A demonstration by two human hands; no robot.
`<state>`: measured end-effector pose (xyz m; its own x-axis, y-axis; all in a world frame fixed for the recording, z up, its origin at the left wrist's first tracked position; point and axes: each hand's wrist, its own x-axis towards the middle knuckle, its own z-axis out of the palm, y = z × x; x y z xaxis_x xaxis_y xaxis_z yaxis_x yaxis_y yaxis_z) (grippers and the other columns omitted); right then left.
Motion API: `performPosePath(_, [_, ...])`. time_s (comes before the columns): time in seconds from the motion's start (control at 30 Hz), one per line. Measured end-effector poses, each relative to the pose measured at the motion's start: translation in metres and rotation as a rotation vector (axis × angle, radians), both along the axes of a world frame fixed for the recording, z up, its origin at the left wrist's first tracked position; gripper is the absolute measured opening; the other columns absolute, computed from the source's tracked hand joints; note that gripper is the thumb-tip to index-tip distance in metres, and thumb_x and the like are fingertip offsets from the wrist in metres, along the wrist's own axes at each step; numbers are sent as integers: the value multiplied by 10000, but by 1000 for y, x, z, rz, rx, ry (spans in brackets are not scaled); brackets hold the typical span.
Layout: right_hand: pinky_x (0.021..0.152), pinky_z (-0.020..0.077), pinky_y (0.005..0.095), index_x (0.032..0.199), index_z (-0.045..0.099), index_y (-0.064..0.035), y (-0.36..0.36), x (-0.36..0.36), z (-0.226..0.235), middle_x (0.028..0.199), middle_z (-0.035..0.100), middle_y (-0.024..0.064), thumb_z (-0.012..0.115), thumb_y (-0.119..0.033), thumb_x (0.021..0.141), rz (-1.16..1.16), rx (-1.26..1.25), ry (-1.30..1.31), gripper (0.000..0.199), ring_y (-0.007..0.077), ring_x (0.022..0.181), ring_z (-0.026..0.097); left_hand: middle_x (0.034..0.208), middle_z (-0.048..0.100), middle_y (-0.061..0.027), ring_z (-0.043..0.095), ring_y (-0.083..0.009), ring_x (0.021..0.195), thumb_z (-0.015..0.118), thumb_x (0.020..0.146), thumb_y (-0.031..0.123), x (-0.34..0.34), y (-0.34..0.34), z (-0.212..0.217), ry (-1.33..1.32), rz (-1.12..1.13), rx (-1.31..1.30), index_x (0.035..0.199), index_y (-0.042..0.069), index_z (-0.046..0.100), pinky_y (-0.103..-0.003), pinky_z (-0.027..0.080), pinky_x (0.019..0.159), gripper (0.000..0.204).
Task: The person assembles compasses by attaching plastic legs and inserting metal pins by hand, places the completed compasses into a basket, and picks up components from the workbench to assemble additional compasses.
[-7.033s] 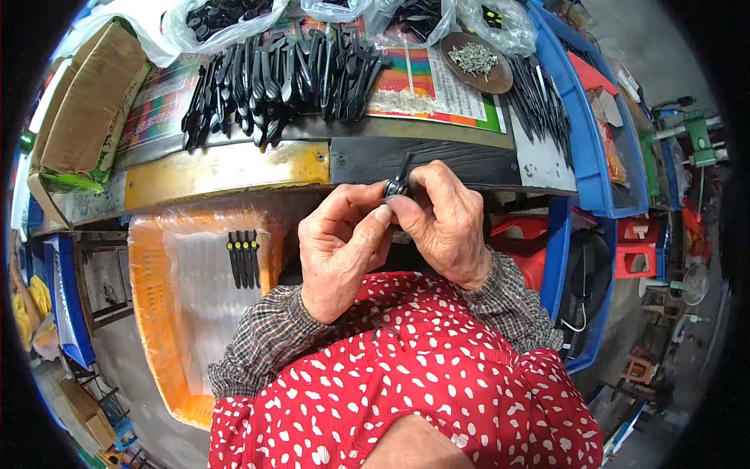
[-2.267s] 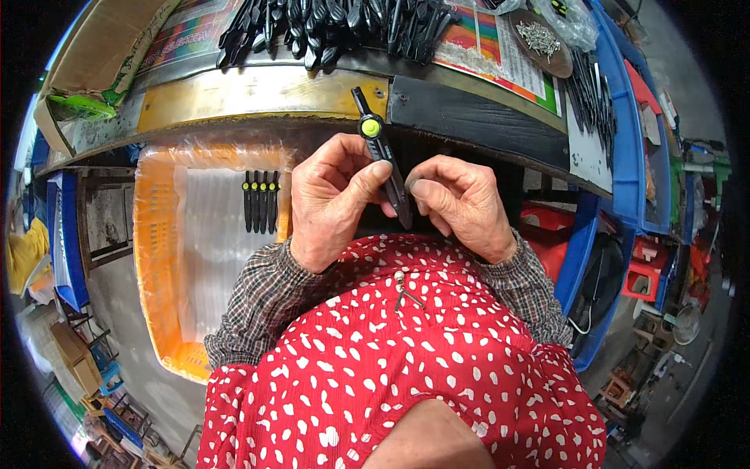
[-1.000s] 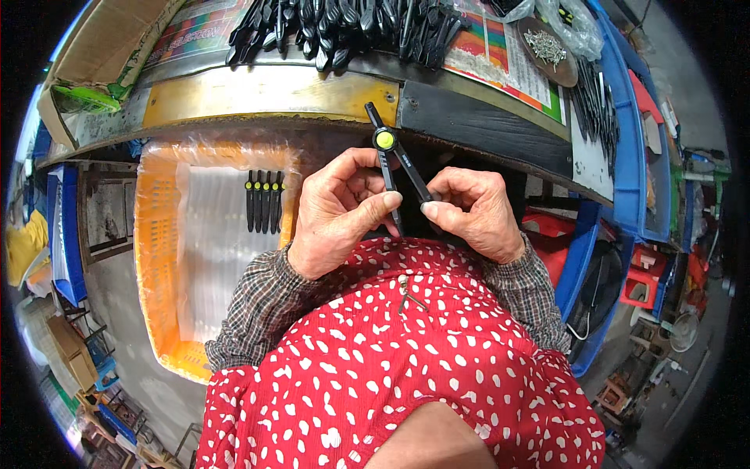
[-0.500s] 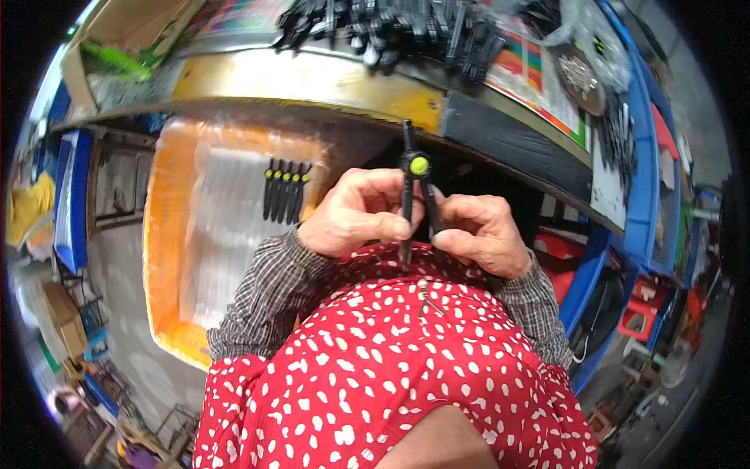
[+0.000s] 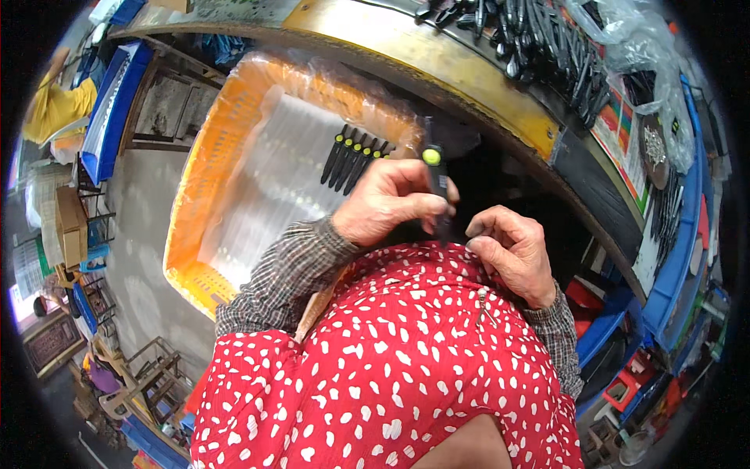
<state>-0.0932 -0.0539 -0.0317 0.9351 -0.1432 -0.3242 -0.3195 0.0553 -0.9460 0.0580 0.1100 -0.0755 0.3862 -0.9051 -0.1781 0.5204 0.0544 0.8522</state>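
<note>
My left hand (image 5: 394, 202) pinches a black drawing compass (image 5: 434, 176) with a yellow-green knob at its hinge. Held upright above my lap, the compass has its legs together; its lower end is blurred. Just right of it is my right hand (image 5: 514, 254), fingers curled, with a gap between thumb and forefinger and nothing seen in them. To the left stands an orange plastic basket (image 5: 205, 184) lined with clear film. Several matching compasses (image 5: 353, 160) lie there side by side in a row, on a layer of clear plastic wrapping (image 5: 262, 180).
A workbench (image 5: 437, 59) with a worn yellow edge curves across the far side. On it lie a heap of black compass parts (image 5: 547, 47), clear plastic bags (image 5: 637, 47) and a round dish of small metal pieces (image 5: 655, 148). Blue bins (image 5: 117, 109) stand at both sides.
The compass legs, spread before, are now together. My right hand has let go and moved slightly right, while my left keeps hold. The whole view has turned toward the basket.
</note>
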Motion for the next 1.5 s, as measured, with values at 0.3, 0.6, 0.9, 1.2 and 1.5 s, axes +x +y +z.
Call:
performPosePath(0.3, [519, 400, 200, 848, 605, 16, -6, 1, -14, 681, 563, 7, 653, -105, 825, -18, -287, 4, 132, 45, 571, 491, 627, 595, -56, 529, -97, 522, 715, 704, 73, 85, 96, -100, -555, 312, 680, 989, -16, 549, -243, 409, 469, 341])
performPosePath(0.6, [527, 401, 204, 839, 610, 16, -6, 6, -14, 687, 566, 12, 650, -94, 824, -8, -306, 45, 118, 46, 587, 494, 858, 674, -166, 663, -227, 776, 706, 743, 99, 123, 115, -191, -936, 213, 868, 1088, 31, 592, -346, 516, 708, 370])
performPosePath(0.9, [518, 387, 198, 848, 610, 15, -7, 11, -18, 689, 564, 1, 652, -98, 824, -12, -283, 93, 123, 36, 586, 481, 934, 674, -134, 640, -307, 895, 690, 768, 135, 122, 98, -191, -1146, 247, 965, 1148, 124, 603, -386, 506, 781, 391])
performPosePath(1.2, [531, 401, 203, 860, 614, 18, -10, 10, -20, 696, 576, 5, 652, -101, 825, -18, -306, 94, 130, 37, 600, 491, 1001, 627, -111, 609, -323, 909, 695, 739, 136, 121, 86, -185, -1260, 293, 1035, 1168, 163, 595, -416, 483, 778, 442])
performPosePath(1.5, [535, 403, 204, 852, 618, 19, -11, 10, -24, 712, 585, 11, 656, -116, 826, -3, -292, 86, 143, 41, 605, 495, 955, 623, -161, 603, -348, 891, 683, 743, 124, 129, 86, -212, -1232, 334, 826, 1170, 116, 598, -421, 478, 771, 436])
